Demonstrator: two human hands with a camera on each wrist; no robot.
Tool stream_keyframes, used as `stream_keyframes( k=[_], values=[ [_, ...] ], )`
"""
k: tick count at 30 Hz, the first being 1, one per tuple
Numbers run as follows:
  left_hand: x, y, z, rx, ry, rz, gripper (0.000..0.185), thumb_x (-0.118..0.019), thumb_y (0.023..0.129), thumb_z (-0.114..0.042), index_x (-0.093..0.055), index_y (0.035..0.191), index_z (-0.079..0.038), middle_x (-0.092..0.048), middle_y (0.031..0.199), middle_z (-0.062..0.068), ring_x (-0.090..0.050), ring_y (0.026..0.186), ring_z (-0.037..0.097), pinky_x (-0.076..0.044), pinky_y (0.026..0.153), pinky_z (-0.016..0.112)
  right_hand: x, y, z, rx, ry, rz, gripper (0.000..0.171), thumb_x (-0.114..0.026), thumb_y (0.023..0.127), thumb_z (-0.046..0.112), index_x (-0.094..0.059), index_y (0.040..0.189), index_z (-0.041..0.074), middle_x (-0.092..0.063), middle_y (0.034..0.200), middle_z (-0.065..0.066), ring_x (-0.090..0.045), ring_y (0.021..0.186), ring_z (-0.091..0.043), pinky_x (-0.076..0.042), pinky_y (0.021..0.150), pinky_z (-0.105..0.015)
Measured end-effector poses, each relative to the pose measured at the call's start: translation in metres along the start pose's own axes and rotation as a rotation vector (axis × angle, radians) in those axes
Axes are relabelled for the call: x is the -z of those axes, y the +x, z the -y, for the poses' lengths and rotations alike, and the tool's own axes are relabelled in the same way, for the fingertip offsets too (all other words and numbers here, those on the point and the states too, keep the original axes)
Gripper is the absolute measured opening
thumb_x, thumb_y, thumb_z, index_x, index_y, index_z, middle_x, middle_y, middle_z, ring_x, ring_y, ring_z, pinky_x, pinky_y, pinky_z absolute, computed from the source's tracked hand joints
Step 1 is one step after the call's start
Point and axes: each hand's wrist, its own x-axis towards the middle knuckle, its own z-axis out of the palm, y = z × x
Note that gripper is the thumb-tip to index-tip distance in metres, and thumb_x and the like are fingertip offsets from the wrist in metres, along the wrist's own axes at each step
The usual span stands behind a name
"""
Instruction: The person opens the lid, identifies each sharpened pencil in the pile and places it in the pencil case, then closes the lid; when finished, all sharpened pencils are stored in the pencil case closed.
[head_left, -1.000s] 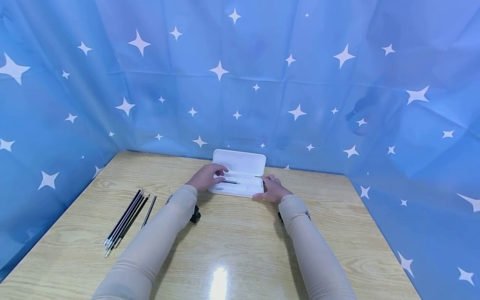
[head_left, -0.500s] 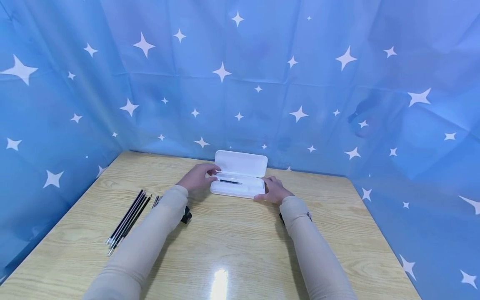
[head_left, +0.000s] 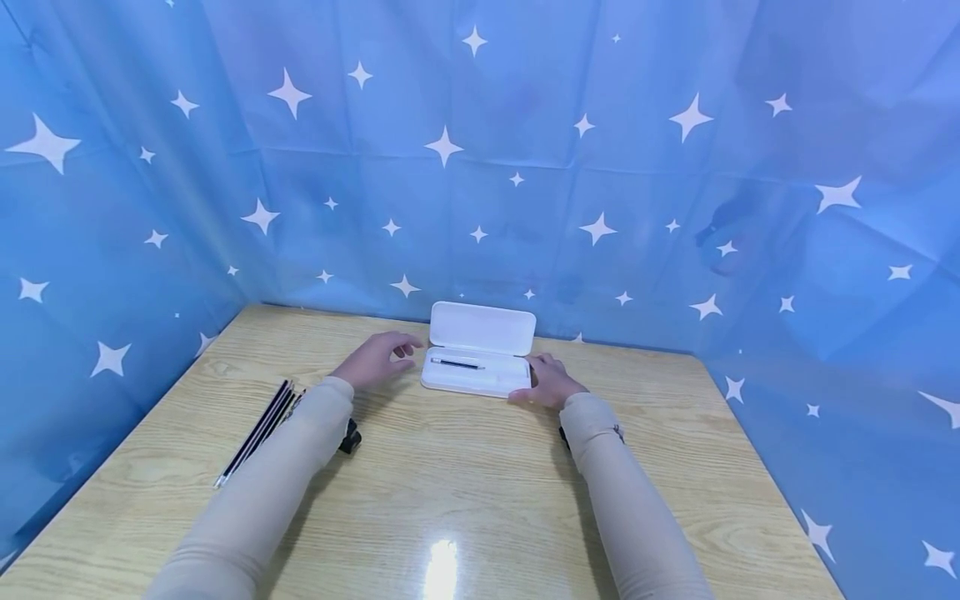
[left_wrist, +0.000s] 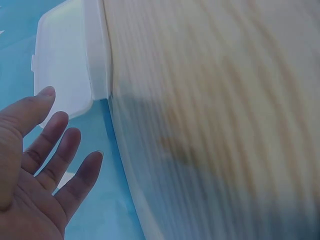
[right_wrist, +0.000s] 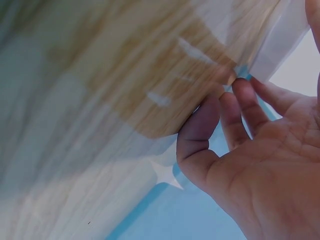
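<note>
Left hand (head_left: 372, 361) hovers with fingers spread and nothing in it, just left of the open white pencil case (head_left: 477, 370). One dark pen (head_left: 454, 363) lies inside. Right hand (head_left: 547, 382) rests relaxed against the case's right end, bracing it on the counter (head_left: 465, 492); best kept steady so it doesn't slide.

White pencil case (head_left: 477, 371), lid open and upright, one dark pen (head_left: 453, 363) lying inside.

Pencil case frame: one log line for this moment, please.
left hand: open, beside pencil case, not touching | right hand: rests against case's right end | lid: open | inside: one pen | table: loose pens at left
</note>
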Motion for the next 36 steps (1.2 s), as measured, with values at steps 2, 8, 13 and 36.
stream_keyframes(
  k=[2,8,13,36],
  values=[
    [0.003,-0.004,0.002,0.007,-0.007,0.002,0.038,-0.070,0.097,-0.013,-0.064,0.134,-0.007,-0.069,0.118,0.009,-0.063,0.104,0.021,-0.051,0.095,0.043,-0.001,0.000,0.000,-0.001,-0.005,-0.003,0.096,-0.074,0.090,0.051,-0.027,0.160,0.004,-0.024,0.158,-0.027,-0.021,0.146,-0.047,-0.027,0.115,-0.062],
    [0.011,-0.017,0.006,0.014,-0.012,-0.002,0.039,-0.071,0.096,-0.013,-0.064,0.133,-0.004,-0.069,0.116,0.011,-0.063,0.104,0.023,-0.052,0.094,0.045,-0.002,0.001,0.000,0.002,-0.012,-0.003,0.094,-0.074,0.091,0.051,-0.029,0.159,0.005,-0.027,0.157,-0.026,-0.023,0.145,-0.047,-0.028,0.115,-0.061],
    [0.016,-0.024,0.010,0.005,0.011,-0.001,0.039,-0.072,0.096,-0.013,-0.064,0.133,-0.006,-0.069,0.115,0.011,-0.063,0.102,0.022,-0.052,0.093,0.045,-0.001,-0.001,0.000,-0.007,-0.002,-0.008,0.093,-0.075,0.090,0.050,-0.030,0.159,0.007,-0.027,0.158,-0.025,-0.023,0.145,-0.046,-0.028,0.115,-0.061],
    [0.041,-0.066,0.018,0.071,0.021,0.027,0.040,-0.069,0.098,-0.012,-0.061,0.136,-0.003,-0.068,0.118,0.012,-0.064,0.102,0.024,-0.053,0.089,0.048,-0.001,-0.002,0.002,-0.006,0.004,-0.014,0.093,-0.075,0.090,0.049,-0.029,0.159,0.006,-0.026,0.158,-0.025,-0.022,0.145,-0.046,-0.028,0.115,-0.062]
  ],
)
